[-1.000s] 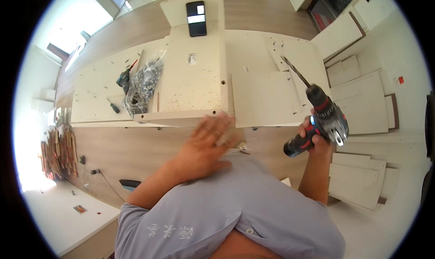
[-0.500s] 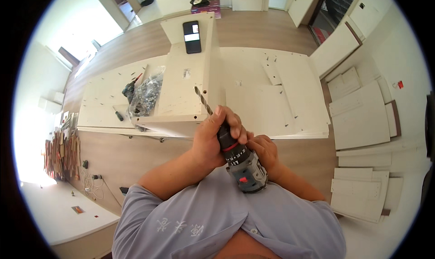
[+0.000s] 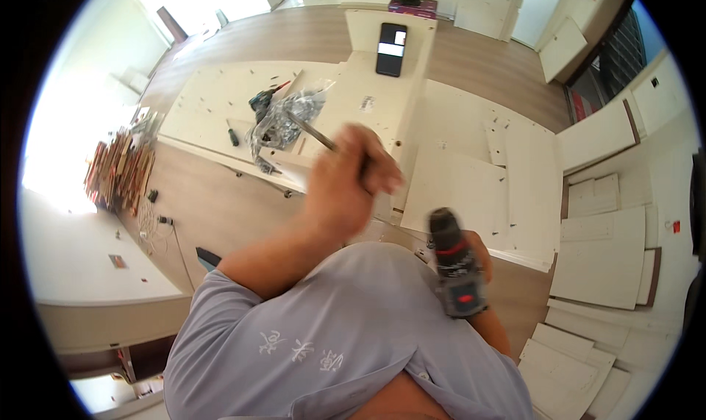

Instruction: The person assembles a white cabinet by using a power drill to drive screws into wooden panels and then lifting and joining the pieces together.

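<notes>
A long drill bit (image 3: pixel 315 133) sticks out of my left hand (image 3: pixel 344 181), its tip toward the far left; the fingers are curled round it and blurred by motion. Well apart from it, at my right side, the cordless drill (image 3: pixel 459 273) points away from me with no bit showing in its black chuck. My right hand (image 3: pixel 479 252) grips the drill from behind, mostly hidden by its body. Beyond my hands is a cream cabinet-like assembly of boards (image 3: pixel 346 133), with a phone (image 3: pixel 391 50) lying on it.
Left of the assembly lie a clear plastic bag of hardware (image 3: pixel 283 122), another power drill (image 3: pixel 261 104) and a screwdriver (image 3: pixel 233 134). Flat cream panels (image 3: pixel 478 177) with scattered screws spread rightward. More boards (image 3: pixel 599 254) lean by the right wall; wood strips (image 3: pixel 121 170) are piled at left.
My hands have separated. The drill bit has come away from the drill in my left hand, while the drill has moved right with my right hand. The view has shifted leftward.
</notes>
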Demonstrator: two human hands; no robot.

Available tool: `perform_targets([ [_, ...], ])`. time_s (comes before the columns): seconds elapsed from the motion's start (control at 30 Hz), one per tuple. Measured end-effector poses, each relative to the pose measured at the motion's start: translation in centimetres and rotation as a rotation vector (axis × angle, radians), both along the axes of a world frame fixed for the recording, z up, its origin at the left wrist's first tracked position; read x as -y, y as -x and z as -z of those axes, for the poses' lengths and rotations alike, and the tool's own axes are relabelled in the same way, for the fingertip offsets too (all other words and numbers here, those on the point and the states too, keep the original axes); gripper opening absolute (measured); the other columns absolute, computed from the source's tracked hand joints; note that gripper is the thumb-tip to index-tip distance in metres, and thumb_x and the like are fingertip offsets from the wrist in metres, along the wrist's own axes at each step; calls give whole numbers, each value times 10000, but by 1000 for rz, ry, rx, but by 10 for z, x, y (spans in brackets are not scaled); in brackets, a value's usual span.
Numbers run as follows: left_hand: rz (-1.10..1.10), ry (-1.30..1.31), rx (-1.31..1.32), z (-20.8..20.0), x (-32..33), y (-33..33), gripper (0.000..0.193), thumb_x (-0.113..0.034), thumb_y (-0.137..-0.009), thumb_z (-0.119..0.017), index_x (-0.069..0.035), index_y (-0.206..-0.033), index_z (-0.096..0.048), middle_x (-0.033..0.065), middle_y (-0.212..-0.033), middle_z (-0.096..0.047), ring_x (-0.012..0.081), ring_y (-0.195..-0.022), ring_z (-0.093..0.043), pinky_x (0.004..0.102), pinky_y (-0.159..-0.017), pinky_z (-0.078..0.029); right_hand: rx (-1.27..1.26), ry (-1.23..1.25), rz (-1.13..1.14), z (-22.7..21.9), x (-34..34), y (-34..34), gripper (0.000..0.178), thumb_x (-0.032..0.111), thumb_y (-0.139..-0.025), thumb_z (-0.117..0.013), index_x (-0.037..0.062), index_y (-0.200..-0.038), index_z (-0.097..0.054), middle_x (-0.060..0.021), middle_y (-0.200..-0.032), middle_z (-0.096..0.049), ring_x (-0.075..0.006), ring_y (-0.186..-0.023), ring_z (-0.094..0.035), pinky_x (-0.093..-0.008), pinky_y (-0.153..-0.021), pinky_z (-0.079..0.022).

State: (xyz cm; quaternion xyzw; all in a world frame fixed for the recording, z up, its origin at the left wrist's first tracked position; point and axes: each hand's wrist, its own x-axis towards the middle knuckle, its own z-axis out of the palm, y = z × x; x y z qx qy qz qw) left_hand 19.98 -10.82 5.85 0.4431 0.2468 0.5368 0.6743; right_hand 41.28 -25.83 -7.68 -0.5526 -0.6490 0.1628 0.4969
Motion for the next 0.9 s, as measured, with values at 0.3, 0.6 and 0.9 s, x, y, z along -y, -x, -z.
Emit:
perform_targets([
  [0.3,-578,255,-119,71,-147,237,257,-313,-1057,-551,-138,-873,-516,-48,-643,-348,90,-560,-351,275,-551,-348,-734,-70,356,42,25,7,384,73,-954,-646,36,-1317,-528,-96,-1153,-640,-170,-932,-619,-338,-870,-529],
  [0.6,-217,177,-1192,317,-197,324,279,-301,-968,-640,-33,-1004,-705,181,-924,-699,378,-842,-669,450,-782,-535,-620,-225,657,-6,-15,110,472,58,-923,-655,36,-1372,-512,-113,-1150,-645,-209,-970,-616,-346,-854,-539],
  [0.9,188,2,-1533,348,-293,289,382,-394,-918,-716,-31,-1034,-691,189,-1032,-725,396,-952,-692,496,-833,-546,-500,-170,700,-54,-33,230,584,103,-885,-728,54,-1409,-476,-111,-1177,-618,-212,-943,-612,-352,-836,-550],
])
